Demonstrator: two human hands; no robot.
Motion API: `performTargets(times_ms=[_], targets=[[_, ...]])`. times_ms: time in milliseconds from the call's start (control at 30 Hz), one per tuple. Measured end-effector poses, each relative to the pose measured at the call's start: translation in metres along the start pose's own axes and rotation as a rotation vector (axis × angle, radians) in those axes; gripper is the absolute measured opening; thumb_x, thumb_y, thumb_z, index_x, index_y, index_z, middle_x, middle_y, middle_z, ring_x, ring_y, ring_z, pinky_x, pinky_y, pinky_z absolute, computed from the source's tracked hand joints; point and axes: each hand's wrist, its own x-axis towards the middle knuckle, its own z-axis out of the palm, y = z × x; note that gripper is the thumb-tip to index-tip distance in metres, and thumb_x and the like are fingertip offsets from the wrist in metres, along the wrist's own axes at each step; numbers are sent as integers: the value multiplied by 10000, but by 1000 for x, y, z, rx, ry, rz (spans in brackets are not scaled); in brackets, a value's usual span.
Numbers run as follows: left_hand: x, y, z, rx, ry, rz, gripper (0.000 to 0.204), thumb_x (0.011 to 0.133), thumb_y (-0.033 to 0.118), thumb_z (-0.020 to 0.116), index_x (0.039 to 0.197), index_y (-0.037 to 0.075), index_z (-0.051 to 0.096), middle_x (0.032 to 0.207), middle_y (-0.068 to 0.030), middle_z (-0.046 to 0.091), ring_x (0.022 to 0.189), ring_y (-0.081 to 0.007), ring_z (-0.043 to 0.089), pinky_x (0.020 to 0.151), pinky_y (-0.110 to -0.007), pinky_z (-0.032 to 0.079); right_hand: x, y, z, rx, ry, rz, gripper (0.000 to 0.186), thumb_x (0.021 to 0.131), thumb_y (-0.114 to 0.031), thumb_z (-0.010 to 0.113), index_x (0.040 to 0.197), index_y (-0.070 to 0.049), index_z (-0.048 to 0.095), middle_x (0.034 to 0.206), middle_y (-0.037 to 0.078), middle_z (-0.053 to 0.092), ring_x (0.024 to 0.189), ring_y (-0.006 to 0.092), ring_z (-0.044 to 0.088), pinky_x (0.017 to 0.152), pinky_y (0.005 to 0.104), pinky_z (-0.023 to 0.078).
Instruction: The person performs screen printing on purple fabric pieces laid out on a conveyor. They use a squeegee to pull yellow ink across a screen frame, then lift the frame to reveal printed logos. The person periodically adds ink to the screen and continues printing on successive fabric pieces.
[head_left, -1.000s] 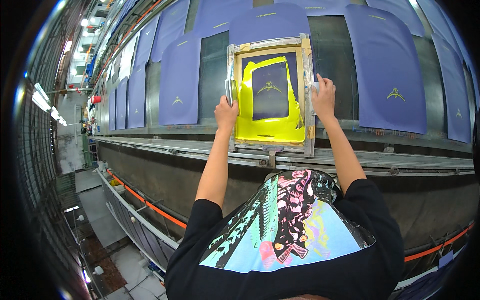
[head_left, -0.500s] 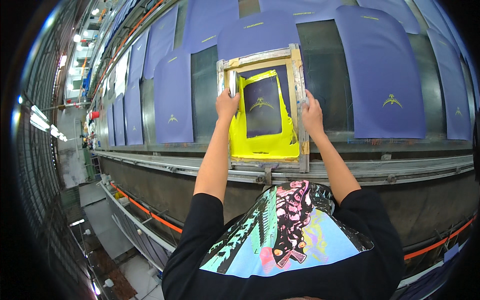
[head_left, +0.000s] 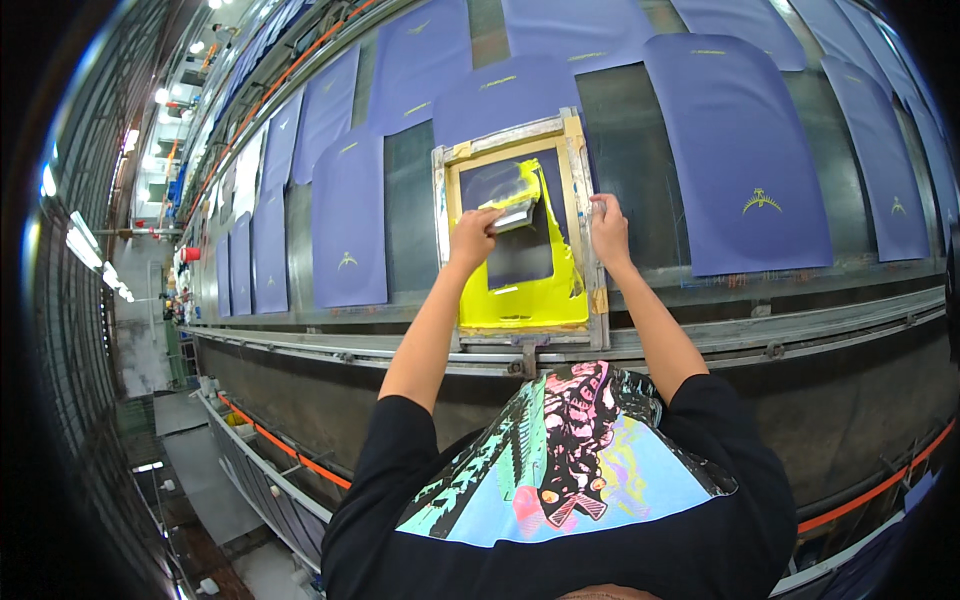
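Left hand (head_left: 475, 238) closed round a grey metal-looking squeegee (head_left: 515, 217), which sits inside the upper half of the landmark: a rectangular, paint-stained screen frame (head_left: 598, 300) with tan tape round its inner border. Squeegee tilted, its blade edge hard to see; yellow ink right at it. Right hand (head_left: 610, 235) at the frame's right side bar, fingers curled; cannot tell if it grips the bar or only rests there.

Inside the frame: bright yellow ink (head_left: 525, 308), thick band along the bottom, strip up the right side, smear near the top above the squeegee. Middle of the mesh looks dark.

Under the frame and sticking out past its top edge: a blue-purple sheet panel with a rounded top (head_left: 510, 95). Right of the frame, well apart: a larger blue-purple panel (head_left: 735, 150) bearing a yellow arched emblem (head_left: 761, 202). Left of the frame: a narrower blue-purple panel (head_left: 350, 215), similar emblem low down. More panels beyond the frame, in rows. All on a long dark tabletop (head_left: 630, 140).

Below the frame: long grey metal rail (head_left: 690, 343), then the person's black T-shirt with multicoloured print (head_left: 570, 470). Far left of the frame: small red container (head_left: 190, 254).
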Motion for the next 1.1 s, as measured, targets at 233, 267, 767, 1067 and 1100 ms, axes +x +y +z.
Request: performTargets(times_ms=[233, 267, 767, 1067, 1100], targets=[[-139, 69, 17, 85, 49, -3, 551, 718, -44, 694, 1236, 144, 717, 1233, -72, 698, 1145, -316, 617, 966, -416, 514, 3, -6, 3, -59, 21, -58, 203, 1004, -156, 526, 1150, -90, 651, 952, 256, 707, 948, 473, 669, 813, 551, 507], [-153, 75, 18, 105, 73, -17, 536, 722, -39, 689, 1224, 145, 718, 1242, -70, 703, 1145, -309, 626, 959, -416, 517, 3, -6, 3, -54, 49, -115, 199, 1006, -159, 529, 1145, -91, 654, 931, 251, 707, 931, 470, 671, 799, 541, 509], [-164, 35, -39, -201, 9, -323, 283, 822, 118, 738, 1105, 110, 742, 927, -123, 736, 838, -327, 705, 729, -401, 547, -12, -4, 7, -213, 147, -126, 176, 1017, -204, 565, 1065, -101, 699, 765, 167, 676, 731, 340, 680, 706, 443, 503], [-95, -3, -7, -402, -299, -365, 348, 773, 241, 781, 1057, 49, 722, 822, -187, 698, 759, -340, 685, 697, -423, 517, -4, 13, 15, -277, 173, -104, 192, 1014, -229, 560, 1067, -115, 705, 835, 172, 703, 815, 350, 701, 761, 450, 518], [-86, -6, 0, -354, -384, -271, 392, 737, 238, 809, 1068, 43, 734, 877, -182, 730, 819, -339, 701, 740, -424, 533, -2, 15, 16, -289, 169, -93, 193, 1015, -231, 559, 1068, -117, 705, 845, 172, 706, 823, 350, 702, 766, 450, 519]])
